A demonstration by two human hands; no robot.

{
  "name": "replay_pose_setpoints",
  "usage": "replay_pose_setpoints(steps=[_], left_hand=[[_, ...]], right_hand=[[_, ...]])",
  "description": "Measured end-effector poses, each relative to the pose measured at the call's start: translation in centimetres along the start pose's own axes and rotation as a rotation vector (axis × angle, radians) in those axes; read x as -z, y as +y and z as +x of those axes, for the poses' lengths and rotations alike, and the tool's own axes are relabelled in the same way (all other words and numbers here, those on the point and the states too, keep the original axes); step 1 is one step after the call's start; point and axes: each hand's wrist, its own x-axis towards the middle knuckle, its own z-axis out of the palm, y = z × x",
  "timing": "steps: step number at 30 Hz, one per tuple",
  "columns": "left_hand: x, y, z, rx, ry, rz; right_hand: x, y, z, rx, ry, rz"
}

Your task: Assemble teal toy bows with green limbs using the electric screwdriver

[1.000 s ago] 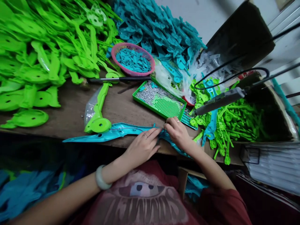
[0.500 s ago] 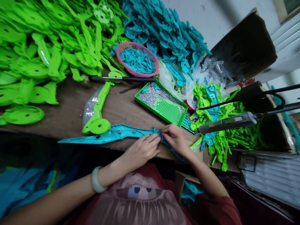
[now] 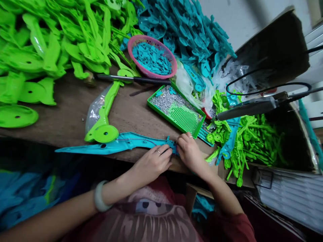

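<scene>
A long blue plastic toy part (image 3: 136,139) lies along the table's front edge, hollow side up, with a thin wire running inside it. My left hand (image 3: 156,159), ringed, is closed over its near edge right of the middle, holding it. Close beside, my right hand (image 3: 190,153) has its fingers bent and pressed together at the part's right section. Whatever those fingertips pinch is hidden behind them. A green part with a round disc (image 3: 106,133) and a clear curved blade rests against the blue part's far side.
A green tray (image 3: 176,109) of small metal screws stands beyond my hands. Behind it sits a pink basket (image 3: 152,57) of small blue pieces. An electric screwdriver (image 3: 248,107) hangs at the right. Green parts (image 3: 32,60) and blue parts (image 3: 181,30) are heaped at the back.
My right hand has turned, its knuckles now more upward and its fingers covering more of the blue part's right section. My left hand keeps its hold. The hanging screwdriver has swung slightly.
</scene>
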Motion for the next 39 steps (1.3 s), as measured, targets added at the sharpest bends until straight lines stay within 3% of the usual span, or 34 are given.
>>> replay_pose_setpoints(steps=[4, 7, 12, 15, 19, 23, 26, 31, 35, 39], left_hand=[[0.0, 0.0, -0.1, -0.003, -0.017, -0.007], [0.0, 0.0, -0.1, 0.010, 0.002, -0.019], [-0.3, -0.1, -0.2, 0.043, 0.023, -0.068], [-0.4, -0.2, -0.4, 0.050, 0.042, -0.089], [-0.2, -0.3, -0.4, 0.041, 0.040, -0.097], [0.2, -0.4, -0.1, 0.028, 0.033, -0.118], [0.2, -0.4, 0.0, 0.034, 0.023, -0.114], [0.0, -0.3, -0.1, 0.024, 0.008, -0.100], [-0.2, -0.3, -0.3, 0.021, 0.030, -0.099], [-0.3, -0.4, -0.4, 0.023, 0.069, -0.116]], right_hand=[[0.9, -1.1, 1.0, 0.055, -0.105, -0.153], [0.8, -0.7, 1.4, 0.061, -0.113, -0.101], [-0.3, 1.6, 0.6, -0.007, 0.056, 0.322], [-0.3, 2.0, -0.4, -0.018, 0.146, 0.427], [0.7, 0.8, -2.6, -0.010, 0.251, 0.309], [0.0, -0.4, -4.2, 0.106, 0.152, 0.157], [-1.4, -0.4, -3.9, 0.121, 0.157, 0.173], [-2.7, -0.3, -2.5, -0.009, 0.215, 0.206], [-2.9, -0.8, -2.4, -0.049, 0.239, 0.142], [-2.3, -0.7, -3.3, 0.022, 0.319, 0.246]])
